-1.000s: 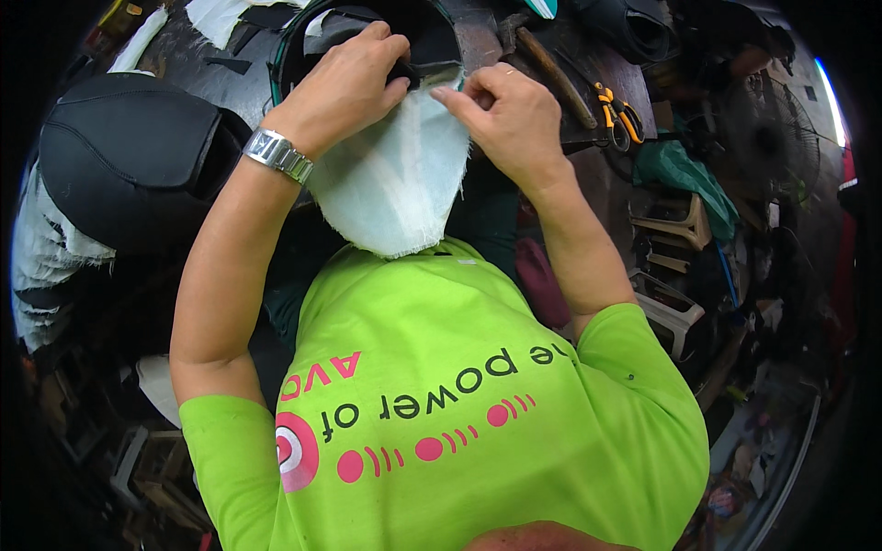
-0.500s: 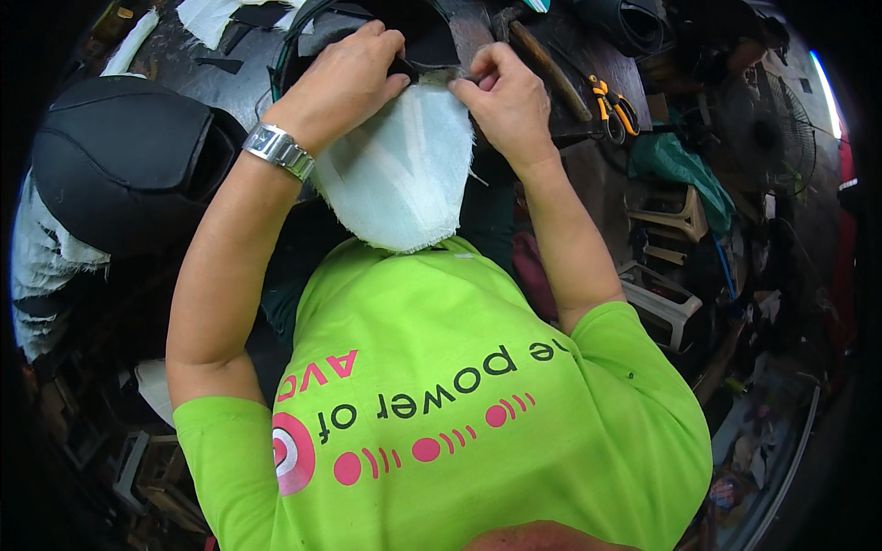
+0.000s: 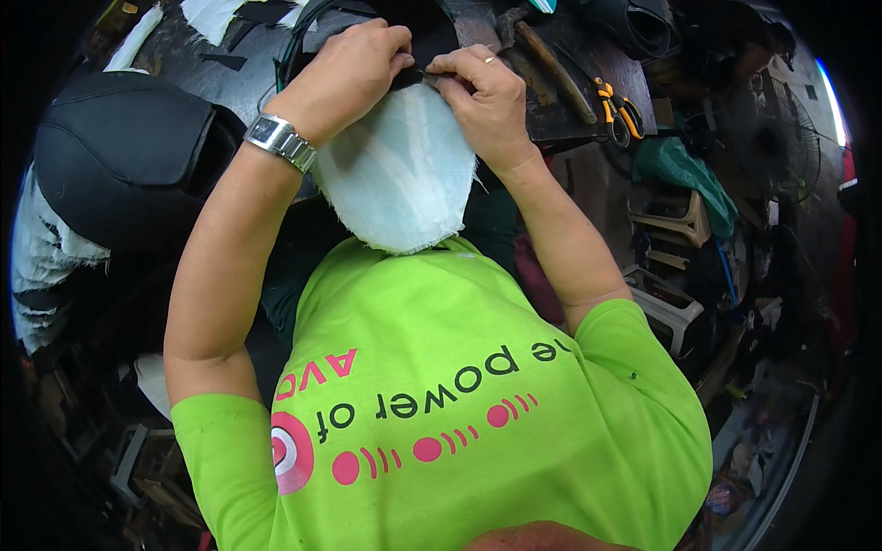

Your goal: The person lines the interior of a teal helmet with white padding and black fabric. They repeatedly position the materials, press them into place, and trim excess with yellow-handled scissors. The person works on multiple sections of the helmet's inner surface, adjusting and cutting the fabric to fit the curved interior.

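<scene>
A rounded panel faced with white cloth [image 3: 400, 174], frayed along its rim, hangs over the near table edge against my shirt. Its far end meets dark material [image 3: 432, 35] that curves up at the table. My left hand [image 3: 360, 69], with a metal watch at its wrist, is closed, thumb and fingers pinching at that far edge. Close beside it, my right hand [image 3: 485, 101] is closed too, its fingertips pinched at the same edge near the panel's right corner. Exactly what lies between the fingertips is partly hidden.
A large black padded shape [image 3: 124, 151] stands at the left over frayed white cloth [image 3: 55, 248]. Right of my hands lie a wooden handle [image 3: 556, 73] and orange-handled cutters [image 3: 617, 110]. Farther right are a green bag [image 3: 684, 174], stools [image 3: 666, 308] and a fan [image 3: 772, 138].
My right hand has moved left along the panel's far edge, and its fingertips now almost meet my left hand's. The left hand has hardly shifted.
</scene>
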Motion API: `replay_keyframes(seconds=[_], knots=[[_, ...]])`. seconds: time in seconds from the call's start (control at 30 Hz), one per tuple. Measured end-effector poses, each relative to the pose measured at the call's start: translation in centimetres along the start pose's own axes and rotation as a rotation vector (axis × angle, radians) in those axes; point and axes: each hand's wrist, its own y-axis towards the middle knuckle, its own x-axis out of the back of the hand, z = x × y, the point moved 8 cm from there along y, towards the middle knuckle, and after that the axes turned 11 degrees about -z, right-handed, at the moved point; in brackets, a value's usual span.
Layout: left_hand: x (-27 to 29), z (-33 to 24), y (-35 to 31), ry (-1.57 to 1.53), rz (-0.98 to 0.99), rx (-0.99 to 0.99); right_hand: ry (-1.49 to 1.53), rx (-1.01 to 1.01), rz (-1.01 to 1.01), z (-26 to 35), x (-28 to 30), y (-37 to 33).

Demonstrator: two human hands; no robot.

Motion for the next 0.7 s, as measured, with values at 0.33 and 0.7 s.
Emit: replay_keyframes(seconds=[0.33,0.7], knots=[[0.7,-0.3,-0.3,0.138,-0.195,0.092,-0.384,0.459,-0.024,2.9,0.4,-0.9],[0.0,-4.0,-4.8,0.236,0.011,-0.030,-0.189,0.410,-0.001,2.0,1.8,-1.2]])
